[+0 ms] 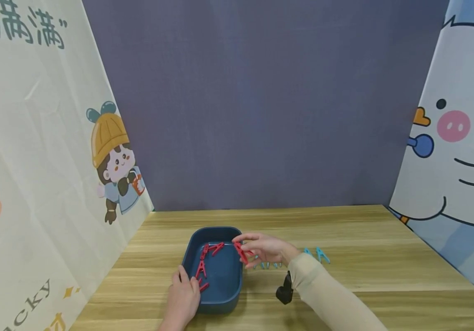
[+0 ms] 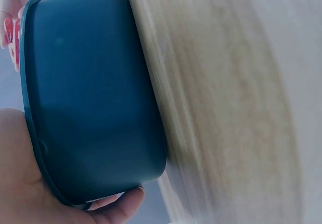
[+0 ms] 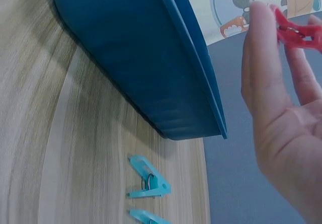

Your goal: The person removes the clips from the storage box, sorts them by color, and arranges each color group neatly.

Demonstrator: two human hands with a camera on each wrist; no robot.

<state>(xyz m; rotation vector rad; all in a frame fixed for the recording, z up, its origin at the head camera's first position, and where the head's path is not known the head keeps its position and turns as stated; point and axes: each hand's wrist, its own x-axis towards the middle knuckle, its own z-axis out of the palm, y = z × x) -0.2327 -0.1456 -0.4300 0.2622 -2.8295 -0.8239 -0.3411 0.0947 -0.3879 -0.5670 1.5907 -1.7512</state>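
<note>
A dark blue tub [image 1: 216, 276] is sitting on the wooden table [image 1: 365, 257], near the left wall, with several red clothespins [image 1: 201, 267] lying inside it. The left hand [image 1: 183, 299] is gripping the tub's near left corner, palm against the wall and fingers curling over the rim. The right hand [image 1: 263, 248] is hovering at the tub's right rim, pinching a red clothespin [image 1: 241, 252] between thumb and fingertips above the edge. Just right of the tub, turquoise clothespins [image 1: 319, 254] are lying on the table, some partly hidden behind the right hand and wrist. Cartoon-printed panels are standing at the left and right, with a plain purple-grey wall at the far side.
</note>
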